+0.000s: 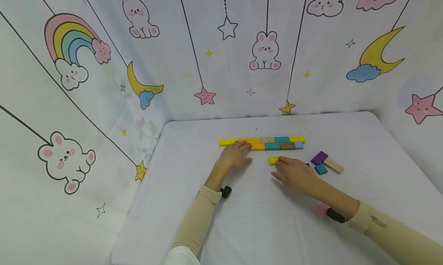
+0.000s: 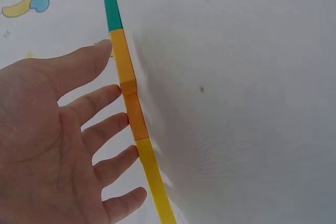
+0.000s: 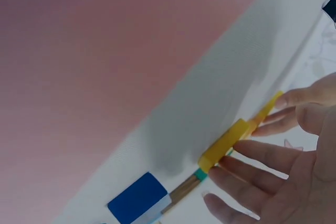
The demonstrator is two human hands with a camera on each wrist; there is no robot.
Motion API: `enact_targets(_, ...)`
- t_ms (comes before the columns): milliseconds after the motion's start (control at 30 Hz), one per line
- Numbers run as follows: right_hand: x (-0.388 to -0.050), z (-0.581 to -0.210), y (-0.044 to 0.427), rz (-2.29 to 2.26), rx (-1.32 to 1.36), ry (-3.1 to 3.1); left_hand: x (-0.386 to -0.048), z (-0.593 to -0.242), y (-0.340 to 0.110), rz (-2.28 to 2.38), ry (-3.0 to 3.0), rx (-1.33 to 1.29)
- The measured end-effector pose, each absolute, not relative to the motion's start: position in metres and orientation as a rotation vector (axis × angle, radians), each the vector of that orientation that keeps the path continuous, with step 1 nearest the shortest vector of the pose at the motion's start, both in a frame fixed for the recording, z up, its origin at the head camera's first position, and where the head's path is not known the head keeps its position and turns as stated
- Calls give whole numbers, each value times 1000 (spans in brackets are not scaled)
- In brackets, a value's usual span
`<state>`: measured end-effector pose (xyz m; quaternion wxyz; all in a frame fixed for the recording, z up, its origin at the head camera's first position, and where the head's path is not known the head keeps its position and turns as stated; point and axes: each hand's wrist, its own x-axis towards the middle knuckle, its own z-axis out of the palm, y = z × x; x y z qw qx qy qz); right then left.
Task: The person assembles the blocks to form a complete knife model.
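Backdrop: white cloth [image 1: 235, 65] printed with rabbits, stars and moons stands behind the white table [image 1: 242, 226].
Yellow block [image 1: 273, 160]: it lies flat on the table, just in front of the rows; I judge it light, stiff, hard to break, perhaps a little slippery.
Best hold: by its two long sides, thumb against fingers, I think.
Right hand [image 1: 298, 174]: fingers extended and relaxed, tips touching the yellow block, not pinching it.
Left hand [image 1: 235, 155]: fingers straight and spread, tips touching the row blocks, gripping none.
Back row [image 1: 267, 140]: five blocks; two yellow, one orange, one tan, one teal.
Front row [image 1: 277, 146]: four visible; orange, teal, brown, light blue; my left hand may cover more.
Loose blocks: besides the yellow, one purple block [image 1: 319, 157], one tan block [image 1: 333, 165], one small teal block [image 1: 320, 169], one dark blue block [image 1: 307, 165], mostly hidden.
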<state>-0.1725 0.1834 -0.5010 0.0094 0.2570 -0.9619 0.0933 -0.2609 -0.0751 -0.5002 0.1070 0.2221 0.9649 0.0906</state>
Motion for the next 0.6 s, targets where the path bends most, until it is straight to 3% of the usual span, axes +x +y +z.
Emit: enact_targets(600, -184, -499, 161, 239, 846, -3048, -261, -500, -75, 238, 2844, 621)
